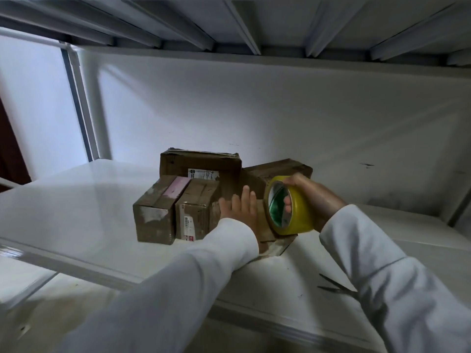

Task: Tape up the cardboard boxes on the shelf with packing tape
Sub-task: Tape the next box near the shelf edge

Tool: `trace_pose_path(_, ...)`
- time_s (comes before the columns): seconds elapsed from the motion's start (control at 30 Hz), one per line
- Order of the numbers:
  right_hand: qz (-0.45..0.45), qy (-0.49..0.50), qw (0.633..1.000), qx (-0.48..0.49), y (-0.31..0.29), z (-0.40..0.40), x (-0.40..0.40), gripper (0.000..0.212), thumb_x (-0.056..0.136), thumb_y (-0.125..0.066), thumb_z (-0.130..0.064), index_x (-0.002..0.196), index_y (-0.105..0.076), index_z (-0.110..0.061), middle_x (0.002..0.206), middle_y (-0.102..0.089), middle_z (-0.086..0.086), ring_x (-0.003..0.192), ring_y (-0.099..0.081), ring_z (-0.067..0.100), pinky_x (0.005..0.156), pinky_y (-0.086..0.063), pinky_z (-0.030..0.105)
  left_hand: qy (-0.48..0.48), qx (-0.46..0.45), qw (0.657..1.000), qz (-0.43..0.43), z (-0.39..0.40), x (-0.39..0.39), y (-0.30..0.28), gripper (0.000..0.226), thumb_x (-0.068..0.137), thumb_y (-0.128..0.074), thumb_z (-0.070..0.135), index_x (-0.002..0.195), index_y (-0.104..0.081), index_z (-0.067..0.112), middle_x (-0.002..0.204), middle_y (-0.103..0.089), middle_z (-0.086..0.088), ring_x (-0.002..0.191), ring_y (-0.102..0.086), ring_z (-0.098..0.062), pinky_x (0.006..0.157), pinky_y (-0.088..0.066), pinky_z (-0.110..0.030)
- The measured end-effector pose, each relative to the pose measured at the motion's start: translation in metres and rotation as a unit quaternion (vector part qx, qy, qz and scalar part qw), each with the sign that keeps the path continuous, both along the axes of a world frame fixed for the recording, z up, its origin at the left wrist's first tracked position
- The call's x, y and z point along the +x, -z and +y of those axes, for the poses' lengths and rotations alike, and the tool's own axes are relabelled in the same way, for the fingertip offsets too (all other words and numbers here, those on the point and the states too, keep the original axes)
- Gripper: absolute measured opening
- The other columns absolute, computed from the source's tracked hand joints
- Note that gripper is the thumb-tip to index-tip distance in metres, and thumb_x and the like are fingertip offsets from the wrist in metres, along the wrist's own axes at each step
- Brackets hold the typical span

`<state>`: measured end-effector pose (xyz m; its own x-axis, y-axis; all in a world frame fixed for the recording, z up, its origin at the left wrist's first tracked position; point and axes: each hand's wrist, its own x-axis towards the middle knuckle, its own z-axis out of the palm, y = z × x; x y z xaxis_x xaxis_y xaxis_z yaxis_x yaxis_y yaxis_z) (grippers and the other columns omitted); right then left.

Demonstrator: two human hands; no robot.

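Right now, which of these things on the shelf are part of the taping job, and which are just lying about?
Part of the job:
- yellow tape roll, gripped by the right hand
- cardboard boxes
- left hand, flat on a box

Lying about:
- scissors on the white shelf, untouched

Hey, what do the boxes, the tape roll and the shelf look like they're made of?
Boxes: brown cardboard, matte, with scuffed, whitened patches and paper labels. Tape roll: glossy yellowish plastic film, likely on a card core with a green printed liner; light glints on it. Shelf: probably white-painted metal, smooth with a soft sheen and folded rim.
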<state>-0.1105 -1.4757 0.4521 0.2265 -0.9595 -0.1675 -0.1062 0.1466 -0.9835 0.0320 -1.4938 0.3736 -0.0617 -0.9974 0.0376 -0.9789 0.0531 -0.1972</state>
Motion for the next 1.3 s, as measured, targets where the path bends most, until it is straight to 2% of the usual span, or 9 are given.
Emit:
trace_pose_path(0.17, 0.096, -0.050, 0.992, 0.060, 0.007, 0.018, -0.010, 0.027, 0.089, -0.057, -0.030, 0.075, -0.063, -0.008, 0.053, -0.063, 0.004, 0.044, -0.058, 0.013, 0.051, -0.052, 0.020, -0.033, 0.062, 0.997, 0.043, -0.017, 0.005, -0.006, 0.120, 0.077, -0.055, 0.072, 0.148, 0.016, 0.006, 0.157, 0.017, -0.015, 0.144, -0.005, -0.038, 0.113, -0.009, -0.057)
trace_pose_path(0.43, 0.146, -0.042, 0.980, 0.129, 0.080, 0.027, -0.013, 0.028, 0.085, -0.062, -0.038, 0.088, -0.066, -0.010, 0.063, -0.066, 0.004, 0.060, -0.060, 0.017, 0.063, -0.049, 0.026, -0.040, 0.096, 0.992, 0.070, -0.023, 0.008, -0.011, 0.119, 0.079, -0.057, 0.067, 0.147, 0.020, 0.007, 0.157, 0.016, -0.013, 0.145, 0.001, -0.037, 0.115, -0.002, -0.056)
trace_pose_path(0.63, 0.136, -0.041, 0.985, 0.093, 0.077, 0.025, -0.012, 0.029, 0.084, -0.065, -0.039, 0.086, -0.065, -0.010, 0.064, -0.068, 0.003, 0.059, -0.063, 0.016, 0.062, -0.051, 0.025, -0.028, 0.113, 0.987, 0.107, -0.040, 0.017, -0.017, 0.113, 0.062, -0.065, 0.073, 0.148, -0.021, 0.013, 0.139, -0.041, -0.010, 0.125, -0.043, -0.031, 0.106, -0.036, -0.047)
trace_pose_path(0.8, 0.048, -0.116, 0.992, -0.011, 0.031, 0.030, -0.029, 0.019, 0.075, -0.072, -0.019, 0.067, -0.061, -0.006, 0.057, -0.062, 0.004, 0.048, -0.058, 0.013, 0.054, -0.051, 0.020, -0.023, 0.278, 0.882, 0.380, -0.051, 0.035, -0.037, 0.057, 0.078, -0.072, 0.047, 0.119, -0.061, 0.009, 0.117, -0.066, -0.009, 0.111, -0.061, -0.027, 0.103, -0.043, -0.039)
trace_pose_path(0.9, 0.018, -0.141, 0.989, -0.040, 0.020, 0.027, -0.027, 0.013, 0.067, -0.076, -0.013, 0.066, -0.064, -0.008, 0.058, -0.062, 0.005, 0.048, -0.058, 0.014, 0.055, -0.053, 0.022, -0.035, 0.368, 0.805, 0.464, -0.048, 0.045, -0.031, 0.065, 0.066, -0.081, 0.046, 0.115, -0.062, 0.008, 0.119, -0.065, -0.011, 0.116, -0.058, -0.028, 0.103, -0.043, -0.036)
trace_pose_path(0.93, 0.021, -0.132, 0.990, -0.044, 0.021, 0.025, -0.025, 0.014, 0.070, -0.076, -0.013, 0.066, -0.064, -0.008, 0.058, -0.062, 0.005, 0.049, -0.059, 0.014, 0.055, -0.053, 0.022, -0.037, 0.362, 0.812, 0.457, -0.049, 0.044, -0.030, 0.066, 0.066, -0.080, 0.049, 0.115, -0.061, 0.009, 0.119, -0.064, -0.010, 0.117, -0.057, -0.027, 0.101, -0.044, -0.034)
trace_pose_path(1.07, 0.059, -0.037, 0.995, -0.073, 0.029, 0.010, -0.016, 0.026, 0.084, -0.065, -0.030, 0.072, -0.063, -0.007, 0.055, -0.063, 0.002, 0.051, -0.059, 0.014, 0.051, -0.050, 0.018, -0.002, 0.100, 0.981, 0.165, -0.039, 0.025, -0.038, 0.081, 0.080, -0.058, 0.064, 0.140, -0.039, 0.013, 0.134, -0.052, -0.008, 0.118, -0.053, -0.029, 0.101, -0.043, -0.041)
trace_pose_path(1.2, 0.062, 0.018, 0.994, -0.086, 0.030, -0.002, -0.007, 0.032, 0.084, -0.065, -0.038, 0.076, -0.065, -0.008, 0.052, -0.064, 0.002, 0.043, -0.059, 0.010, 0.045, -0.045, 0.013, 0.060, 0.089, 0.980, 0.167, -0.010, 0.000, -0.024, 0.121, 0.070, -0.066, 0.068, 0.152, 0.007, 0.016, 0.155, -0.019, -0.009, 0.140, -0.024, -0.032, 0.114, -0.023, -0.050)
trace_pose_path(1.3, 0.055, 0.036, 0.994, -0.088, 0.035, -0.011, -0.003, 0.039, 0.083, -0.063, -0.046, 0.075, -0.067, -0.008, 0.057, -0.067, 0.004, 0.048, -0.062, 0.012, 0.060, -0.050, 0.022, 0.027, 0.105, 0.975, 0.194, -0.011, 0.007, -0.005, 0.141, 0.057, -0.067, 0.077, 0.147, 0.023, 0.017, 0.159, 0.009, -0.003, 0.146, 0.001, -0.030, 0.117, -0.003, -0.049)
